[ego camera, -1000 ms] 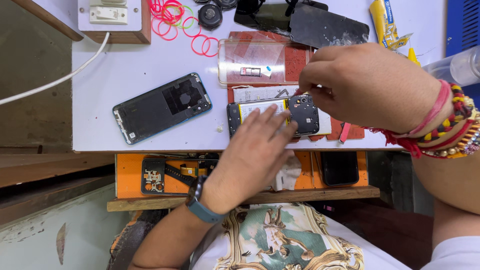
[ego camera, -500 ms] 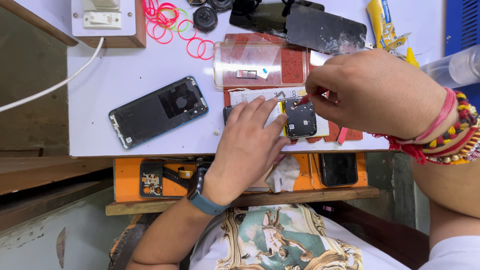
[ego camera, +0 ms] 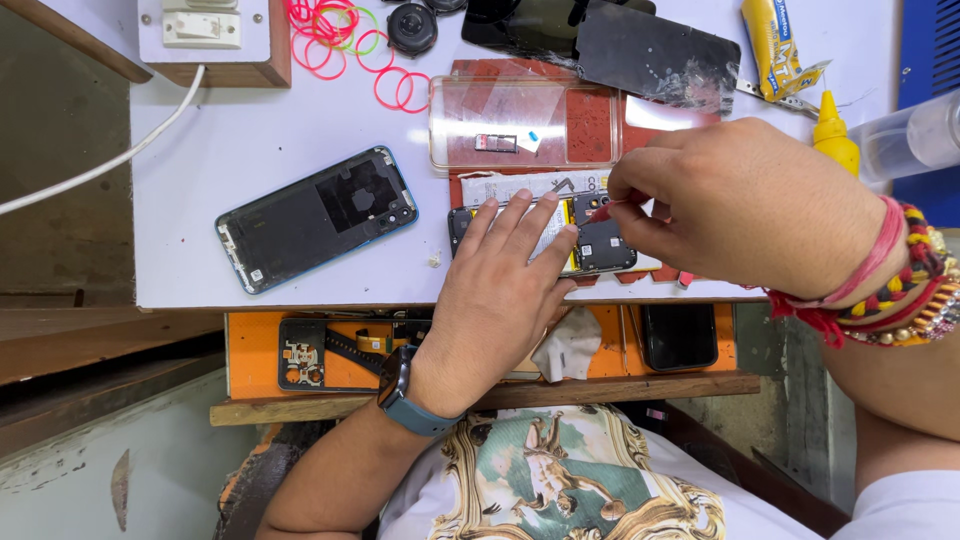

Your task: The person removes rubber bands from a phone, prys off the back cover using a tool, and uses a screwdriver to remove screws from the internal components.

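Note:
An opened phone (ego camera: 604,246) with its back removed lies on a red mat (ego camera: 590,125) at the near edge of the white table (ego camera: 250,120). My left hand (ego camera: 500,290), with a blue-strapped watch on the wrist, lies flat on the phone's battery and holds it down. My right hand (ego camera: 750,205), with red threads and bead bracelets on the wrist, pinches a small red tool at the phone's upper right corner, beside the dark camera plate. The tool's tip is mostly hidden by the fingers.
A blue-edged back cover (ego camera: 315,215) lies left of the phone. A clear case (ego camera: 520,125), cracked dark screen (ego camera: 655,50), pink rubber bands (ego camera: 330,35), yellow glue bottle (ego camera: 835,130), yellow tube (ego camera: 772,45) and socket box (ego camera: 205,40) stand behind. An orange drawer (ego camera: 255,350) holds parts.
My left hand has slid a little further over the phone's battery. My right hand's fingers have drawn together at the phone's upper corner. The phone has stayed in place.

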